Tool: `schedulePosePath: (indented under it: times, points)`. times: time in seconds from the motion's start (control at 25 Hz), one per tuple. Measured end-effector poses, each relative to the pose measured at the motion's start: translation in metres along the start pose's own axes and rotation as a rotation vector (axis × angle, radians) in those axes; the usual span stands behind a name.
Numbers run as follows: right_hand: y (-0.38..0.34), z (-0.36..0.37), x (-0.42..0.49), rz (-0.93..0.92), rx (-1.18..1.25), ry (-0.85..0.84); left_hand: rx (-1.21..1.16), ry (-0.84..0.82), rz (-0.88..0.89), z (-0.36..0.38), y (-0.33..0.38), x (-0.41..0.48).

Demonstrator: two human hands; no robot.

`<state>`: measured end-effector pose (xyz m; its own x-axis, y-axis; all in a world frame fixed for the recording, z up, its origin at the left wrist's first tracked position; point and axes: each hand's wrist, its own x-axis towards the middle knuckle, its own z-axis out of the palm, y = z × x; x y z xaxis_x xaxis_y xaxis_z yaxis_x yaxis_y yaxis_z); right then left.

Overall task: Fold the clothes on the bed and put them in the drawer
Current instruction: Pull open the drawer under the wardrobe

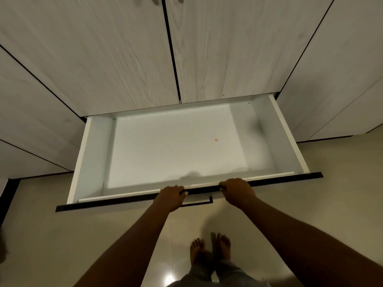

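Note:
A wide white drawer (pixel 87 154) stands pulled out from the bottom of a wardrobe, seen from above. Its inside holds no clothes, only a tiny red speck (pixel 216 140) on the floor of it. My left hand (pixel 171 196) grips the dark top edge of the drawer front (pixel 290 177), fingers curled over it. My right hand (pixel 237 191) grips the same edge a little to the right. A thin black handle (pixel 199 204) shows between and below the hands. No clothes and no bed are in view.
Pale wood-grain wardrobe doors (pixel 103 59) rise behind the drawer, with more panels left and right. The floor (pixel 310 193) is glossy beige tile. My bare feet (pixel 209 249) stand just in front of the drawer.

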<state>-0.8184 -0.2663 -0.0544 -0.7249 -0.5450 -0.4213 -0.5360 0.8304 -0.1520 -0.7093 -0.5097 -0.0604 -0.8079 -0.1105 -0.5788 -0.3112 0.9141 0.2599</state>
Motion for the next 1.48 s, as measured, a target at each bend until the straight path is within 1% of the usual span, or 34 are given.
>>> schedulePosePath:
  times: [0.12,0.24,0.4,0.48,0.52,0.6,0.76,0.88,0.96,1.08,1.28,1.36,1.48]
  points:
    - [-0.005,0.005,-0.016,-0.015,-0.002,-0.005,-0.004,-0.045,0.014,0.001,0.001,-0.014]
    - [-0.006,0.007,-0.029,0.016,-0.016,-0.029,0.018,-0.047,0.031,0.004,0.009,-0.029]
    - [-0.011,-0.004,-0.037,0.066,0.035,-0.125,0.049,-0.068,0.046,-0.007,0.014,-0.037]
    - [-0.018,-0.010,-0.040,0.107,0.079,-0.142,0.007,-0.113,0.025,-0.010,0.014,-0.039]
    - [-0.021,-0.013,-0.043,0.135,0.113,-0.118,-0.026,-0.112,0.005,-0.011,0.016,-0.041]
    - [-0.022,-0.019,-0.050,0.168,0.158,-0.042,-0.053,-0.025,-0.001,-0.014,0.020,-0.043]
    - [0.001,-0.039,-0.070,0.244,0.149,0.097,0.127,0.187,0.147,-0.048,0.056,-0.027]
    - [0.032,-0.051,-0.090,0.315,0.187,0.203,0.224,0.240,0.265,-0.077,0.106,-0.008]
    - [0.055,-0.055,-0.105,0.375,0.190,0.246,0.293,0.224,0.344,-0.085,0.144,0.002]
    - [0.094,-0.055,-0.142,0.518,0.260,0.299,0.369,0.192,0.498,-0.078,0.221,0.011]
    - [0.181,-0.016,-0.230,0.792,0.394,0.306,0.462,0.114,0.807,-0.035,0.364,0.007]
    - [0.214,0.014,-0.281,0.945,0.480,0.323,0.567,0.067,0.949,-0.002,0.425,-0.004]
    - [0.238,0.060,-0.362,1.191,0.598,0.357,0.720,-0.016,1.110,0.055,0.510,-0.032]
